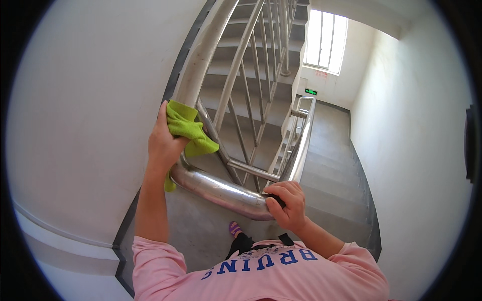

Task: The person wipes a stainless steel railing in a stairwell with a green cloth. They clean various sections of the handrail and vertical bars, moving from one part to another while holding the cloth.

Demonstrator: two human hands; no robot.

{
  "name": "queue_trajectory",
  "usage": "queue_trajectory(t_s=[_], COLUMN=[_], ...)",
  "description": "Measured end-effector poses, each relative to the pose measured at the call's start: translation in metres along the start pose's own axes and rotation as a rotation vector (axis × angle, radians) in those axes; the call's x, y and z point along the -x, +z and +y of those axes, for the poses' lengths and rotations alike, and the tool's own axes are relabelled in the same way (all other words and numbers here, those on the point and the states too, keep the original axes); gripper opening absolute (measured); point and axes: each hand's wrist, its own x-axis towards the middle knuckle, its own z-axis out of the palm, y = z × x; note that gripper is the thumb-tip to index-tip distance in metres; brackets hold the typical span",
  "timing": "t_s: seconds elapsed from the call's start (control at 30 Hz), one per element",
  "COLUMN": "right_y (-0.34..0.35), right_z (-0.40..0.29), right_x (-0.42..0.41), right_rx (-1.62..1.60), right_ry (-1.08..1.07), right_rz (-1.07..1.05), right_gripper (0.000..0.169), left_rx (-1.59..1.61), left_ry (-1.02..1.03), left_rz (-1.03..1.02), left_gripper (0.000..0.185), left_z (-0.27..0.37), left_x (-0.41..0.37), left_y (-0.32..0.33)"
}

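Around the sloping steel handrail my left hand is closed, pressing a lime-green cloth against the metal. Part of the cloth hangs over the rail's inner side, and a corner dangles below my wrist. Just under it, the rail bends into a short horizontal tube in front of me. At that tube's right-hand bend, my right hand grips something small and black against the rail; most of it is hidden by the fingers, so I cannot tell what it is.
Metal balusters and concrete steps rise ahead. On the right, another stair flight descends beside a lower handrail. White walls flank both sides. A window and a green exit sign are beyond.
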Motion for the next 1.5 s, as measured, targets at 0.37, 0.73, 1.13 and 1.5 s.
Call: queue_trajectory(t_s=[0.37, 0.73, 1.13, 1.5], right_y=[0.0, 0.002, 0.0, 0.001], right_z=[0.001, -0.001, -0.007, -0.007], right_x=[-0.001, 0.001, 0.001, 0.003], right_rx=[0.005, -0.007, 0.032, 0.017], right_ry=[-0.006, 0.0, 0.052, 0.056], right_rz=[-0.005, 0.002, 0.01, 0.016], right_gripper=[0.016, 0.017, 0.016, 0.015], left_rx=[-0.364, -0.387, -0.421, -0.293], left_ry=[0.081, 0.068, 0.174, 0.049], left_rz=[0.055, 0.009, -0.297, -0.075], left_gripper=[0.09, 0.107, 0.138, 0.102], left_z=[0.039, 0.043, 0.042, 0.007], left_x=[-0.065, -0.122, -0.062, -0.008], left_y=[0.024, 0.037, 0.007, -0.001])
